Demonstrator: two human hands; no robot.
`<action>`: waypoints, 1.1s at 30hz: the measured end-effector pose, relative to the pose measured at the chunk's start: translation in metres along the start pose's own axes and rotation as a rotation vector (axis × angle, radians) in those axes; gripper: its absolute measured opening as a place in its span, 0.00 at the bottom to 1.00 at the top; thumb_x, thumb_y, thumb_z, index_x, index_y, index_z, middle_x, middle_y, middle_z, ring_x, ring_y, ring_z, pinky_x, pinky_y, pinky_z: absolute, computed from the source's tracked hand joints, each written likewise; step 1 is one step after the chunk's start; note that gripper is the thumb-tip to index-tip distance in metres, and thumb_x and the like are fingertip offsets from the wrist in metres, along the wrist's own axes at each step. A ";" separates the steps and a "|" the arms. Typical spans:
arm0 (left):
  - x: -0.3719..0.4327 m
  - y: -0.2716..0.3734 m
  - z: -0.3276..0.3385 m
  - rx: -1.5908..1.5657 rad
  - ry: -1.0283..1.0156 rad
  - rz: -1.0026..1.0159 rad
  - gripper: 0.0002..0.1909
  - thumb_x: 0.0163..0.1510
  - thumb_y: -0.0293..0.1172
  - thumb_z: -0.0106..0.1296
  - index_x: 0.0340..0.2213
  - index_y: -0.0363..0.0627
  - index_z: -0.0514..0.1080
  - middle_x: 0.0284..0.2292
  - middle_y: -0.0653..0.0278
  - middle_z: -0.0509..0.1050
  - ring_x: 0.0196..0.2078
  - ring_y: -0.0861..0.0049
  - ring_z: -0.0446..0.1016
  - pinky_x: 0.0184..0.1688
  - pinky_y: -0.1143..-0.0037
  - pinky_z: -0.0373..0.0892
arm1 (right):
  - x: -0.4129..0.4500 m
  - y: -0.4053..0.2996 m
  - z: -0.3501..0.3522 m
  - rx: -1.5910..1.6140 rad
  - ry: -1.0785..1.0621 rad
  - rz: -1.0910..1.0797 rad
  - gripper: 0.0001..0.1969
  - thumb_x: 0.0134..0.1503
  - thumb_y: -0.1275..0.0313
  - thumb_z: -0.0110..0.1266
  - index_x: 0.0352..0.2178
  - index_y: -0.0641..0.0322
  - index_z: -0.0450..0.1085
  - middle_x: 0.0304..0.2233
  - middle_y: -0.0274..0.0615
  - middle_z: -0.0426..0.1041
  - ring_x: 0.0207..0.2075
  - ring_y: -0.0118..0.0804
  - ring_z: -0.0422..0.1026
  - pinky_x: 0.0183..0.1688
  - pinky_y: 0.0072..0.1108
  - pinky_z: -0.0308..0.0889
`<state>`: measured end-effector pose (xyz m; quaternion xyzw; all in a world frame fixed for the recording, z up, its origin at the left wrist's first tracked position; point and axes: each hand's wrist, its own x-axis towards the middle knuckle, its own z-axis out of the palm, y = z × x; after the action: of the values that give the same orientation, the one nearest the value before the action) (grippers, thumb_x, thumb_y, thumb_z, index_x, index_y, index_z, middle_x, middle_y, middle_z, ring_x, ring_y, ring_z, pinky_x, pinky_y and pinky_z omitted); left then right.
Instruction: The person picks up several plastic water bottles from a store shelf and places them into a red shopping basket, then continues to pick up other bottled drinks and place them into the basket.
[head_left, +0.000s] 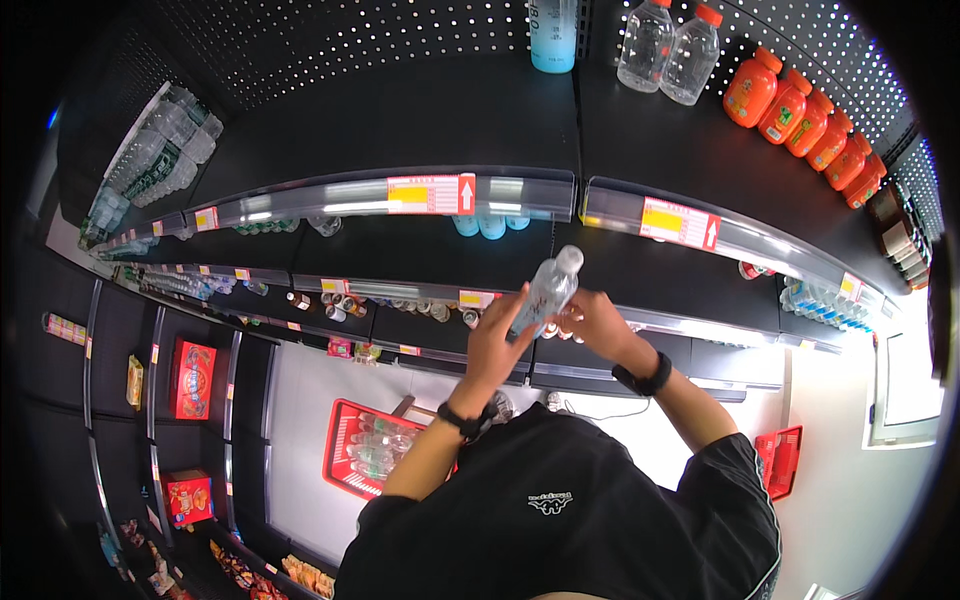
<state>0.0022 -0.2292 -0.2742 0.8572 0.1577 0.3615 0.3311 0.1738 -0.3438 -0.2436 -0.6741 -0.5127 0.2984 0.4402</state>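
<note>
A clear plastic bottle with a white cap (551, 289) is held tilted in front of the black store shelves. My left hand (499, 334) is closed around its lower part, fingers on one side and thumb on the other. Close against the other side is my right hand (592, 319), its fingers curled at the bottle; whether they grip it cannot be made out. Black bands are on both wrists. Below, a red shopping basket (335, 450) on the floor holds several clear bottles (375, 450).
A shelf (420, 120) ahead bears a blue bottle (553, 37), two clear bottles with red caps (645, 45) and several orange bottles (752, 88). Price-tag rails edge the shelves. Snack shelves stand left, with a red box (193, 380). Another red basket (780, 463) is at right.
</note>
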 end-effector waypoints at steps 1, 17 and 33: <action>-0.002 0.015 -0.009 0.064 0.045 0.024 0.34 0.45 0.28 0.61 0.55 0.50 0.65 0.39 0.59 0.73 0.40 0.64 0.73 0.39 0.72 0.71 | -0.006 -0.014 -0.003 0.016 -0.029 -0.035 0.16 0.50 0.71 0.62 0.37 0.70 0.70 0.32 0.51 0.77 0.33 0.41 0.78 0.34 0.27 0.72; 0.203 0.125 -0.144 -0.053 0.283 0.338 0.29 0.47 0.29 0.61 0.50 0.33 0.66 0.36 0.55 0.73 0.38 0.65 0.76 0.34 0.74 0.75 | 0.091 -0.257 -0.128 -0.530 0.174 -0.440 0.20 0.55 0.59 0.55 0.32 0.72 0.70 0.21 0.50 0.74 0.22 0.42 0.75 0.27 0.27 0.69; 0.360 0.040 -0.138 0.253 -0.128 0.083 0.26 0.48 0.27 0.59 0.46 0.28 0.63 0.33 0.52 0.75 0.33 0.71 0.78 0.30 0.79 0.76 | 0.223 -0.219 -0.155 -0.512 0.258 -0.204 0.29 0.52 0.50 0.54 0.31 0.75 0.69 0.23 0.47 0.75 0.25 0.34 0.76 0.18 0.22 0.69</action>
<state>0.1515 -0.0128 0.0100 0.9192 0.1447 0.2967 0.2145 0.2785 -0.1563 0.0314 -0.7406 -0.5762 0.0255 0.3449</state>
